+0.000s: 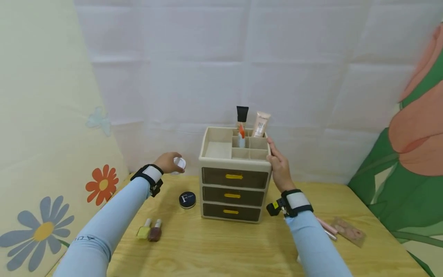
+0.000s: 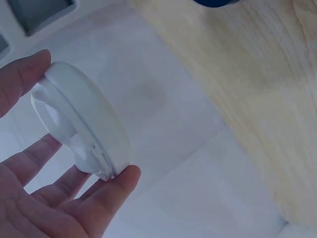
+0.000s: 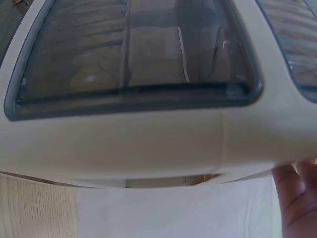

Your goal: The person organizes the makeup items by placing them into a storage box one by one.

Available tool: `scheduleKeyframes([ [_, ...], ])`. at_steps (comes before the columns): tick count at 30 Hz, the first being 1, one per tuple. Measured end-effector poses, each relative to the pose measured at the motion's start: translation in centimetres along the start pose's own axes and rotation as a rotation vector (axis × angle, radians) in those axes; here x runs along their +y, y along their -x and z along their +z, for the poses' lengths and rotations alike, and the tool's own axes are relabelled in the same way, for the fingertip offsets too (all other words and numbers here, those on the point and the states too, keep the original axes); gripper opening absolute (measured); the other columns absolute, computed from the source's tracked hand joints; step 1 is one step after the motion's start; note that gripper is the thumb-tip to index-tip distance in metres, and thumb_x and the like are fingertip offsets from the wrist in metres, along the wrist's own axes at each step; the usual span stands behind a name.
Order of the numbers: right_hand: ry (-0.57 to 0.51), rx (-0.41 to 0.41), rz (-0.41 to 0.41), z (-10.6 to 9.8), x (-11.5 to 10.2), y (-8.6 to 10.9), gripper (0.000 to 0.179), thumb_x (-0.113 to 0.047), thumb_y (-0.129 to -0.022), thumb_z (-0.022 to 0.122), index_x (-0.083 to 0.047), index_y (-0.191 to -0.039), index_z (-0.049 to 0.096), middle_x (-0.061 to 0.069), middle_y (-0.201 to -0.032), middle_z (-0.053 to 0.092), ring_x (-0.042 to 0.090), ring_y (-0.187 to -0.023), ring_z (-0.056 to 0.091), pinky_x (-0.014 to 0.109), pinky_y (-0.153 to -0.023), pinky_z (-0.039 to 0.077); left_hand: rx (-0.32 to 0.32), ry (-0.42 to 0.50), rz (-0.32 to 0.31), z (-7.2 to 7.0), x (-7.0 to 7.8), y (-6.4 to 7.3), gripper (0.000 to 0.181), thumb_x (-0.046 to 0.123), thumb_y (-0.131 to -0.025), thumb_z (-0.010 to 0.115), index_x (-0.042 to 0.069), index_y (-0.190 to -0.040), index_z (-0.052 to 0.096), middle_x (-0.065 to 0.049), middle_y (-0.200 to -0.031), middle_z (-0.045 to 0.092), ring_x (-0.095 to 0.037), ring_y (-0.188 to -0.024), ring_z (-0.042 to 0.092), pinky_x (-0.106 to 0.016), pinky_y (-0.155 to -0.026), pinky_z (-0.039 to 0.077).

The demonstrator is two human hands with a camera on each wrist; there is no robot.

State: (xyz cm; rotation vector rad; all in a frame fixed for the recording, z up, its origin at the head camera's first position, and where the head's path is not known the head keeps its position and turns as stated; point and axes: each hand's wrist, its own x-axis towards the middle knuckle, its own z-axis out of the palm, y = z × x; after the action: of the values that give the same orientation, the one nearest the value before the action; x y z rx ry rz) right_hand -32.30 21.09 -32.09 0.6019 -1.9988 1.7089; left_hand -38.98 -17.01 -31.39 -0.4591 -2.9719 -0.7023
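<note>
My left hand [image 1: 167, 162] pinches a round white case [image 2: 91, 116] by its rim, between thumb and fingertips. It is held up left of a cream drawer organizer [image 1: 236, 164]. That organizer has dark see-through drawers with yellow handles and an open, divided top. At its upper right edge rests my right hand [image 1: 281, 169], fingers extended along the side and top rim. A black-capped tube [image 1: 242, 114], a pale BB cream tube [image 1: 261, 124] and a small orange-and-pale-blue item [image 1: 241, 137] stand in the top compartments. In the right wrist view, only part of the right hand's fingers [image 3: 296, 191] shows.
A dark blue round compact [image 1: 187, 200] lies left of the organizer. Two nail polish bottles, one yellow [image 1: 143, 231] and one dark red [image 1: 155, 233], are nearer on the wooden table [image 1: 214, 254]. Right of the right arm lie a pink tube [image 1: 327, 225] and a flat patterned packet [image 1: 349, 231].
</note>
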Motion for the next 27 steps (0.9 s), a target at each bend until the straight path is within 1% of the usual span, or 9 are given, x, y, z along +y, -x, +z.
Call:
scheduleKeyframes([
  [4, 0.001, 0.005, 0.009, -0.4, 0.1, -0.1, 0.054, -0.008, -0.099, 0.035, -0.006, -0.152, 0.024, 0.002, -0.159, 0.018, 0.018, -0.145, 0.013, 0.033, -0.115, 0.014, -0.007, -0.009, 0.047, -1.7, 0.6, 0.4, 0.069, 0.024, -0.078, 0.08, -0.007, -0.133, 0.053, -0.026, -0.124, 0.058, -0.037, -0.105, 0.058, -0.046, -0.085, 0.049],
  [8, -0.01, 0.001, 0.016, -0.7, 0.2, -0.3, 0.054, -0.006, -0.099, 0.034, -0.006, -0.152, 0.024, 0.003, -0.159, 0.017, 0.02, -0.145, 0.012, 0.034, -0.115, 0.013, -0.008, -0.014, 0.071, -3.6, 1.8, 1.0, 0.07, 0.027, -0.079, 0.08, -0.005, -0.134, 0.053, -0.025, -0.126, 0.058, -0.033, -0.099, 0.059, -0.042, -0.08, 0.05],
  [10, -0.016, -0.004, 0.025, -0.8, 0.3, -0.4, 0.054, -0.006, -0.099, 0.033, -0.006, -0.152, 0.023, 0.003, -0.159, 0.016, 0.02, -0.145, 0.011, 0.034, -0.115, 0.013, -0.006, -0.024, 0.078, -4.6, 2.7, 1.5, 0.069, 0.028, -0.079, 0.079, -0.004, -0.134, 0.053, -0.024, -0.127, 0.058, -0.031, -0.097, 0.059, -0.041, -0.078, 0.05],
  [14, -0.012, -0.003, 0.04, -1.0, 0.4, -0.5, 0.054, -0.006, -0.1, 0.033, -0.006, -0.152, 0.022, 0.002, -0.159, 0.016, 0.02, -0.145, 0.011, 0.034, -0.115, 0.013, -0.009, -0.047, 0.105, -6.2, 4.6, 1.9, 0.069, 0.031, -0.08, 0.079, -0.003, -0.134, 0.054, -0.022, -0.124, 0.06, -0.029, -0.095, 0.059, -0.039, -0.076, 0.05],
  [17, -0.007, 0.007, 0.031, -1.0, 0.4, -0.6, 0.053, -0.007, -0.099, 0.033, -0.005, -0.152, 0.023, 0.003, -0.159, 0.016, 0.02, -0.145, 0.012, 0.033, -0.115, 0.014, -0.005, -0.062, 0.137, -7.3, 5.8, 2.1, 0.069, 0.032, -0.079, 0.079, -0.004, -0.133, 0.055, -0.02, -0.122, 0.061, -0.029, -0.095, 0.059, -0.039, -0.077, 0.05],
  [22, -0.019, 0.016, 0.02, -0.9, 0.4, -0.7, 0.054, -0.009, -0.099, 0.034, -0.004, -0.152, 0.023, 0.004, -0.159, 0.017, 0.02, -0.145, 0.012, 0.028, -0.114, 0.015, 0.011, -0.096, 0.182, -9.1, 8.1, 2.5, 0.067, 0.033, -0.078, 0.08, -0.002, -0.131, 0.057, -0.019, -0.123, 0.061, -0.029, -0.096, 0.058, -0.04, -0.079, 0.049],
  [27, -0.03, 0.017, 0.015, -0.8, 0.3, -0.8, 0.054, -0.008, -0.099, 0.035, -0.004, -0.151, 0.024, 0.004, -0.159, 0.017, 0.02, -0.145, 0.012, 0.029, -0.114, 0.015, 0.027, -0.098, 0.218, -10.6, 10.5, 2.7, 0.065, 0.03, -0.078, 0.081, -0.001, -0.13, 0.058, -0.02, -0.125, 0.06, -0.03, -0.099, 0.058, -0.042, -0.081, 0.049],
])
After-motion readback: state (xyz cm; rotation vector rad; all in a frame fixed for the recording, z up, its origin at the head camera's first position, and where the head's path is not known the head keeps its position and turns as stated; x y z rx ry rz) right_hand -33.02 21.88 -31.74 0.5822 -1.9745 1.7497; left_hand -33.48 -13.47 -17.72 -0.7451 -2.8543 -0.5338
